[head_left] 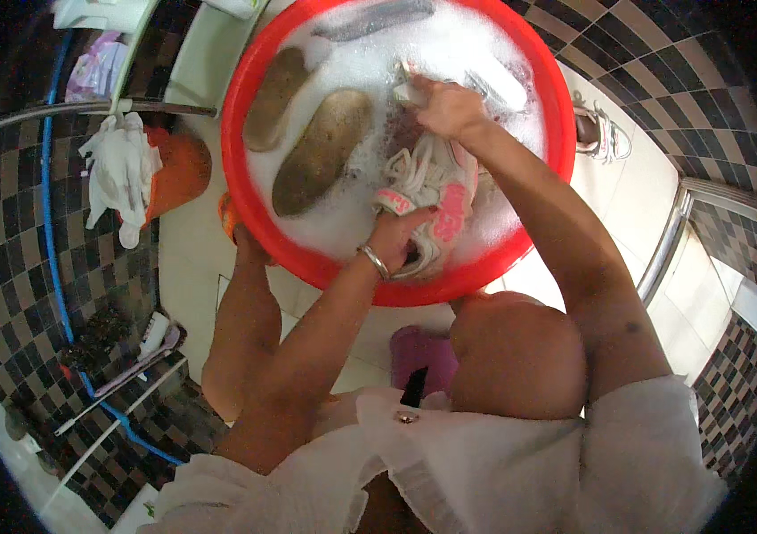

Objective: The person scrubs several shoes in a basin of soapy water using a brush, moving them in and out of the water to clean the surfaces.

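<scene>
Within a round red plastic basin (236, 125), two brown oval soles (323, 153) are lying in white suds (468, 52); a white, pink-patched lace-up shoe (427, 178) is being gripped by the left hand (393, 235), some unclear pale object (408, 93) by the right hand (450, 109); washing is seemingly being done, a steady hold probably being required for scrubbing.

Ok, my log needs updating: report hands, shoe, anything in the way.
Left hand gripping white-and-pink shoe. Right hand beyond it, fingers at something pale, hold unclear. Two brown soles in suds, left of shoe.
</scene>
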A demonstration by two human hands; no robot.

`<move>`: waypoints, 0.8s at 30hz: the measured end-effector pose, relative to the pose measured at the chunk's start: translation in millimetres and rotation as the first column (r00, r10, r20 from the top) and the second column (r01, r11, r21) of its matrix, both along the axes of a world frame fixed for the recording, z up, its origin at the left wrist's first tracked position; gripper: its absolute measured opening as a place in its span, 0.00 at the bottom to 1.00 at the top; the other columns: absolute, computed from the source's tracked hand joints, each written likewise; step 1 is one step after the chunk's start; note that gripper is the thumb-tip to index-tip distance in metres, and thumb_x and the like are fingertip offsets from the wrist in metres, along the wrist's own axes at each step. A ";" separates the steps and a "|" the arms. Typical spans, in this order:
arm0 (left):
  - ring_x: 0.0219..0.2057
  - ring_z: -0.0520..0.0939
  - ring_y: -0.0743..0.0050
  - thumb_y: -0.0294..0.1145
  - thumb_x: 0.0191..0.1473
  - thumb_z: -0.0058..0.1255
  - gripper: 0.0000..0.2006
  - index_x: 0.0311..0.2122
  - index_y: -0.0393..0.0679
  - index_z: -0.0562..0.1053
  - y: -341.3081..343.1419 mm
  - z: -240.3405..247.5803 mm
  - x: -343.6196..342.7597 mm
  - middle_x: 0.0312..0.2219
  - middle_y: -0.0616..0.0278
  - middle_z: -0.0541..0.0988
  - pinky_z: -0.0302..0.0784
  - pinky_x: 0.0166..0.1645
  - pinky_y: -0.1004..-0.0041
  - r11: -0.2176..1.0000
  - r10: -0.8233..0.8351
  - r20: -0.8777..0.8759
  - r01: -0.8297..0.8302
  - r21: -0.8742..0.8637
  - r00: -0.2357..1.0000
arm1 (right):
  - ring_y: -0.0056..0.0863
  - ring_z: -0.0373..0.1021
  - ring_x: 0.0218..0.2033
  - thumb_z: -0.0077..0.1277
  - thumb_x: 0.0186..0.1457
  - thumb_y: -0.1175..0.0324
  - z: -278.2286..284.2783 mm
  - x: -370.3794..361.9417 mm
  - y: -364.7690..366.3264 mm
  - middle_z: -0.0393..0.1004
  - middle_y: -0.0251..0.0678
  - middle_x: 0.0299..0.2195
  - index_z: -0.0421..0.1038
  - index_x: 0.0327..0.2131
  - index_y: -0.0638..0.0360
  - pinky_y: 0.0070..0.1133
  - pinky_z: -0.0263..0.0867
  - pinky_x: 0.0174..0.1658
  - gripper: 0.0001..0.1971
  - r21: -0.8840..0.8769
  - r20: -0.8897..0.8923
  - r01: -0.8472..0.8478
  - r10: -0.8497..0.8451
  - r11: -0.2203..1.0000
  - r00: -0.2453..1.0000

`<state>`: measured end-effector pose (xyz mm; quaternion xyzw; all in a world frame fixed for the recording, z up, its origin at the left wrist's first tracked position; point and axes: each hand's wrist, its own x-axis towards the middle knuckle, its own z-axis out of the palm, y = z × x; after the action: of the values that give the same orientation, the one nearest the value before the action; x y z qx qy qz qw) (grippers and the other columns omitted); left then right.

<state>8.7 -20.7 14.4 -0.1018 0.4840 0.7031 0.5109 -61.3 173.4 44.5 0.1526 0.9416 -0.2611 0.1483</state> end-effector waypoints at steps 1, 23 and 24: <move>0.34 0.75 0.69 0.23 0.41 0.52 0.17 0.41 0.39 0.67 0.6 2.4 -0.1 0.35 0.61 0.73 0.72 0.37 0.71 1.000 0.010 -0.015 -0.010 -0.016 1.000 | 0.43 0.66 0.40 0.44 0.44 0.48 -3.8 -3.8 3.8 0.67 0.50 0.39 0.56 0.50 0.47 0.33 0.63 0.40 0.30 -0.031 -0.007 -0.001 0.000 1.000 1.000; 0.49 0.65 0.69 0.20 0.42 0.42 0.23 0.48 0.34 0.60 -21.4 -10.6 -0.7 0.46 0.57 0.66 0.58 0.53 0.74 0.959 -0.152 -0.582 -0.023 -0.282 0.799 | 0.40 0.65 0.42 0.47 0.46 0.57 -68.5 45.1 29.8 0.66 0.50 0.41 0.57 0.51 0.45 0.28 0.61 0.44 0.27 -0.513 -0.199 0.058 -0.184 0.857 0.963; 0.50 0.65 0.69 0.20 0.42 0.42 0.23 0.49 0.34 0.60 -28.6 -10.4 1.0 0.46 0.57 0.66 0.57 0.53 0.74 0.939 -0.219 -0.600 -0.001 -0.344 0.769 | 0.40 0.66 0.41 0.47 0.46 0.56 -40.5 55.9 -1.4 0.67 0.51 0.39 0.58 0.50 0.46 0.28 0.62 0.44 0.26 -0.474 -0.279 -0.053 -0.093 0.879 0.956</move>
<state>9.7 -49.3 4.0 0.0855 0.7407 0.5755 0.3358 -5.4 171.9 4.0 0.0807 0.8581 -0.5057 0.0370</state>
